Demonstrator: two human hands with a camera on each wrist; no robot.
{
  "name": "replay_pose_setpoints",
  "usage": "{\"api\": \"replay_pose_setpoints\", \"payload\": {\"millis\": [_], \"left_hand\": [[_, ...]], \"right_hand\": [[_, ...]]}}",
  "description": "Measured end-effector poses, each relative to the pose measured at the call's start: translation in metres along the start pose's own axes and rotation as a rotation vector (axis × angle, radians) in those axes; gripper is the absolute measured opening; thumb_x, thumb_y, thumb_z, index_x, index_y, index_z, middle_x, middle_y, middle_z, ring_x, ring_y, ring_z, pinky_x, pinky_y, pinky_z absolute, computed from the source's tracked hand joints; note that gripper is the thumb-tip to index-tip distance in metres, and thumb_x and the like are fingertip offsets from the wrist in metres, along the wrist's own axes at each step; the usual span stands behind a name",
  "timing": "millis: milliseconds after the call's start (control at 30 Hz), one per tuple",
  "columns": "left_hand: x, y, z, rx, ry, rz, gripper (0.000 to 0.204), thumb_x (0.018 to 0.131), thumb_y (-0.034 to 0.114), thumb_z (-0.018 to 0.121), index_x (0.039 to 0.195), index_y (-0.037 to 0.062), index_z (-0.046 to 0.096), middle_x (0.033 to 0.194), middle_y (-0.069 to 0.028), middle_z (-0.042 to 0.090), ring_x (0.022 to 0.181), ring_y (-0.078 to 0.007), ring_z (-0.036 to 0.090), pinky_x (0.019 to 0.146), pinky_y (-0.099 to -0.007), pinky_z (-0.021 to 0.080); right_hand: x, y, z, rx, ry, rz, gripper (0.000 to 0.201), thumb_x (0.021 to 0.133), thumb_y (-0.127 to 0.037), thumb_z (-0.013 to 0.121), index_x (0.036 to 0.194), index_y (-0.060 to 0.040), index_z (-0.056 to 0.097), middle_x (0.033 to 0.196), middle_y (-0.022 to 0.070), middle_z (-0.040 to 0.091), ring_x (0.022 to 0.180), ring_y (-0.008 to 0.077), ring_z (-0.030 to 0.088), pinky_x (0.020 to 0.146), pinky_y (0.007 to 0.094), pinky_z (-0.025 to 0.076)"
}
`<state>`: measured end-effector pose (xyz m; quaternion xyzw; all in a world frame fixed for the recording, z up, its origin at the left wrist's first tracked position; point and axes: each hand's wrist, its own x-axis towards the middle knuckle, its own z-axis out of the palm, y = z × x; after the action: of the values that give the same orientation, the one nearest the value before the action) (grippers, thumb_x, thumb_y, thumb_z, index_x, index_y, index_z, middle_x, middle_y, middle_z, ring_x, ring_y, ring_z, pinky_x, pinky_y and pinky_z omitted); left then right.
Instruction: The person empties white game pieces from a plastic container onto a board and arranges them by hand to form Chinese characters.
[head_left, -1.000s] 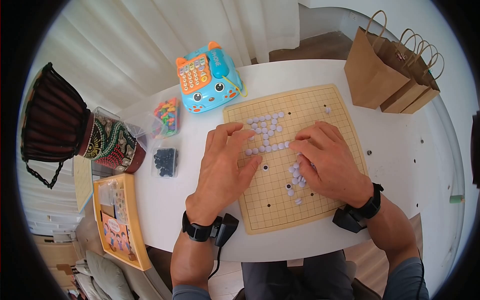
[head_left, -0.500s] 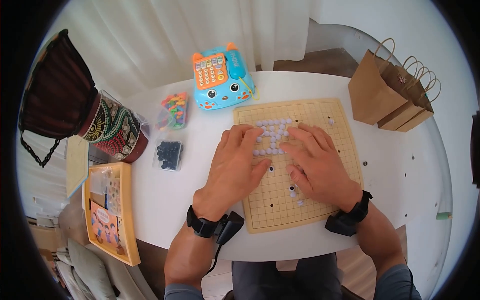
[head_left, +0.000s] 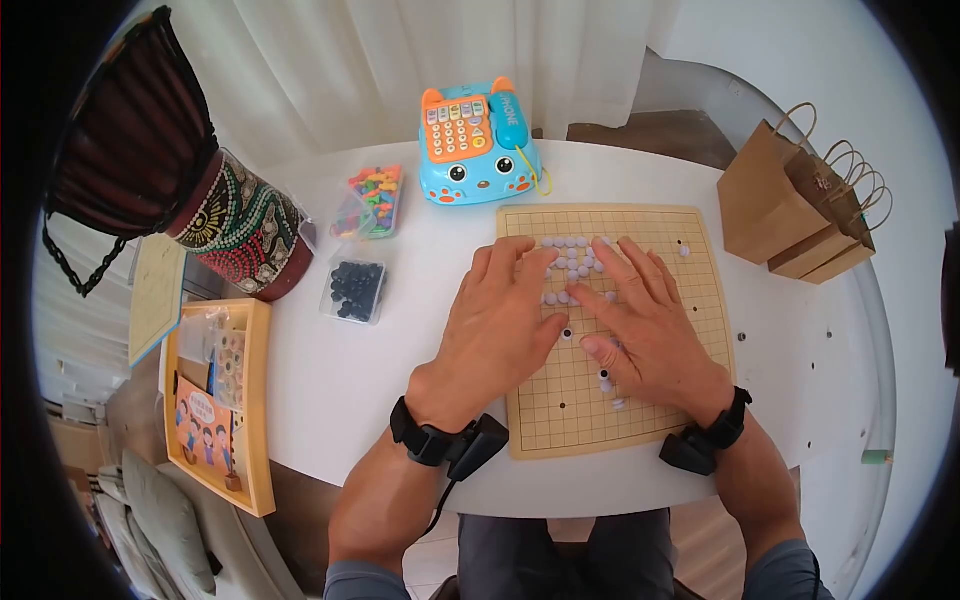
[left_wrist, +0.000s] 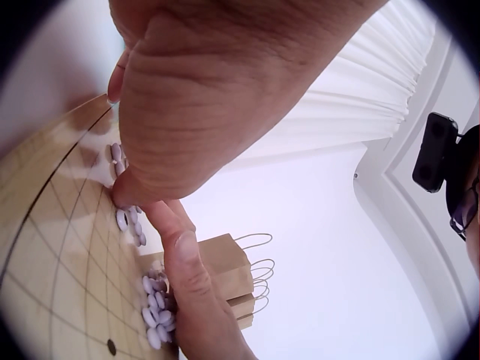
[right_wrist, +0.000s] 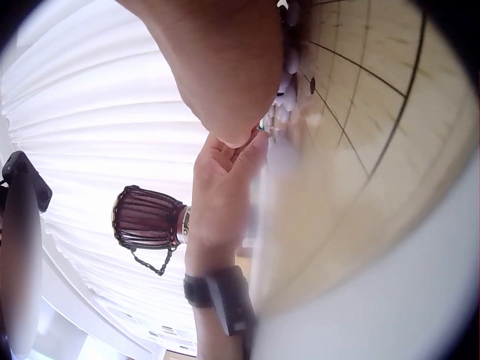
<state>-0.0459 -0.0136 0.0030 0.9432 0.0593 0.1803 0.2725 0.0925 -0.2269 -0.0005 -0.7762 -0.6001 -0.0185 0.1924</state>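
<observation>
A wooden go board (head_left: 680, 300) lies on the white table (head_left: 350, 400), with several pale lilac stones (head_left: 568, 243) clustered near its far middle. My left hand (head_left: 505, 315) lies flat on the board's left part, fingers straight, beside the stones. My right hand (head_left: 640, 325) lies flat next to it, fingers spread over more stones. The left wrist view shows stones (left_wrist: 154, 311) along the edge of the right hand (left_wrist: 187, 292). A few stones (head_left: 612, 390) lie loose near my right palm.
A blue toy phone (head_left: 478, 145) stands behind the board. A box of dark stones (head_left: 355, 290) and a box of coloured pieces (head_left: 370, 200) sit left. A patterned drum (head_left: 170, 170) is far left, brown paper bags (head_left: 800, 210) far right, a wooden tray (head_left: 215, 410) lower left.
Both hands slid away from me across the board, the right hand sweeping lower stones up toward the cluster. The fingers of the two hands now nearly meet.
</observation>
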Motion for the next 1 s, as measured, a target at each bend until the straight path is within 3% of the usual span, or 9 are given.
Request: {"api": "replay_pose_setpoints", "payload": {"millis": [167,400,800,1000], "left_hand": [[0.000,0.000,0.001,0.007,0.008,0.015,0.070,0.093,0.013,0.091,0.154,0.0011,0.060,0.157,-0.0246,0.057,0.140,-0.0466,0.057,0.117,-0.0517,0.053],[0.000,0.001,-0.002,0.014,-0.014,-0.001,0.068,0.093,0.012,0.091,0.154,0.0017,0.061,0.157,-0.0237,0.056,0.141,-0.0461,0.057,0.118,-0.0518,0.054],[0.004,0.009,-0.008,0.002,-0.047,-0.066,0.059,0.095,0.009,0.090,0.148,0.0056,0.065,0.151,-0.0170,0.062,0.138,-0.0395,0.063,0.115,-0.0474,0.057],[0.006,0.009,-0.009,-0.025,-0.042,-0.081,0.050,0.095,0.005,0.089,0.141,0.0061,0.070,0.137,-0.0143,0.067,0.123,-0.0361,0.070,0.106,-0.0448,0.060]], "right_hand": [[-0.002,0.003,0.002,-0.027,0.042,0.007,0.056,0.116,-0.051,0.062,0.153,-0.0119,0.074,0.183,0.0199,0.040,0.169,0.0461,0.034,0.139,0.0643,0.023],[-0.005,0.005,-0.002,-0.008,0.030,0.030,0.053,0.117,-0.044,0.060,0.154,-0.0082,0.073,0.184,0.0217,0.039,0.170,0.0483,0.032,0.139,0.0671,0.022],[-0.018,0.019,-0.016,-0.158,0.210,0.130,0.040,0.111,-0.036,0.070,0.128,-0.0015,0.081,0.164,0.0231,0.062,0.158,0.0447,0.051,0.136,0.0621,0.032],[-0.013,0.015,-0.017,-0.033,0.305,0.007,0.028,0.101,-0.022,0.081,0.121,-0.0031,0.080,0.147,0.0181,0.071,0.140,0.0405,0.064,0.124,0.0564,0.048]]}}
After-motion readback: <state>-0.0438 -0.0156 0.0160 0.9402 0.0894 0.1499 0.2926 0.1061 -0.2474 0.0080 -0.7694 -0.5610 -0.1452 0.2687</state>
